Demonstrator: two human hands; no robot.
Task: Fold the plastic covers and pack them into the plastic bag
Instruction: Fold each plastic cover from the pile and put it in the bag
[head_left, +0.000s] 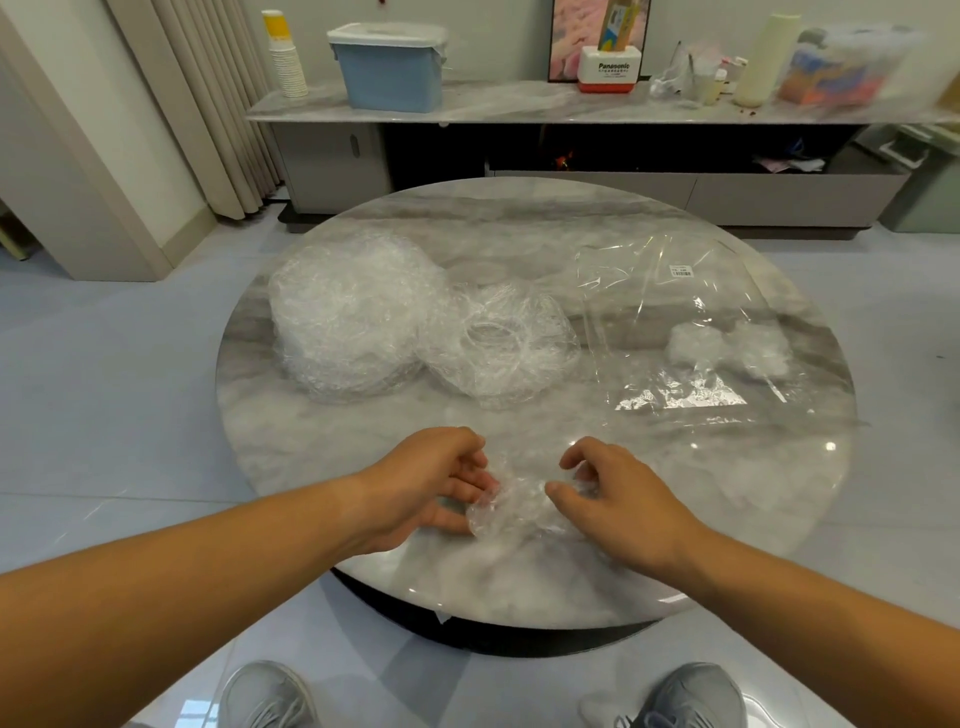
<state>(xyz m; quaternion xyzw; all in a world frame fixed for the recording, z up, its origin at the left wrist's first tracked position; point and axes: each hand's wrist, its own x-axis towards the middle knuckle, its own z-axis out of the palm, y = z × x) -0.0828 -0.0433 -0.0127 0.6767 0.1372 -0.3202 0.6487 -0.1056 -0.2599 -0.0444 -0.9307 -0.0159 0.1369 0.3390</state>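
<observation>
A small crumpled clear plastic cover (511, 506) lies on the round marble table (519, 582) near its front edge. My left hand (431, 483) pinches its left side and my right hand (618, 493) pinches its right side, fingers curled. A big stack of clear covers (348, 317) sits at the table's left. One single cover (498, 343) with its elastic ring showing leans against that stack. The clear plastic bag (691, 322) lies flat at the right, with a few folded covers (727, 348) inside it.
Behind the table runs a long low cabinet (571, 104) with a blue lidded box (389, 67), paper cups (285, 52) and bottles. Curtains hang at the left. My two grey shoes (270, 696) show under the table's front edge.
</observation>
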